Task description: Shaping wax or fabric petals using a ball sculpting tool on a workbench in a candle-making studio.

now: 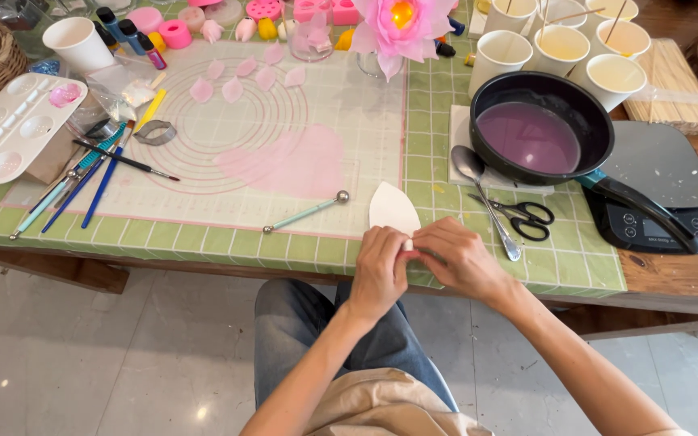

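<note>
Both of my hands meet at the near edge of the green tiled table (300, 252). My left hand (379, 270) and my right hand (456, 257) pinch the lower end of a white petal-shaped piece (392, 208), which points away from me. Just to its left lies a pale green ball-ended modelling tool (307, 212). A flat pink sheet (292, 165) rests on the translucent mat with ring markings (228, 121).
A black pan of purple liquid (536, 129) stands at the right, with a spoon (486, 198), scissors (523, 216) and a dark scale (660, 190). Paper cups (559, 44), a pink flower (401, 28), small pink petals (244, 77), brushes (82, 182) and a white palette (14, 125) surround the mat.
</note>
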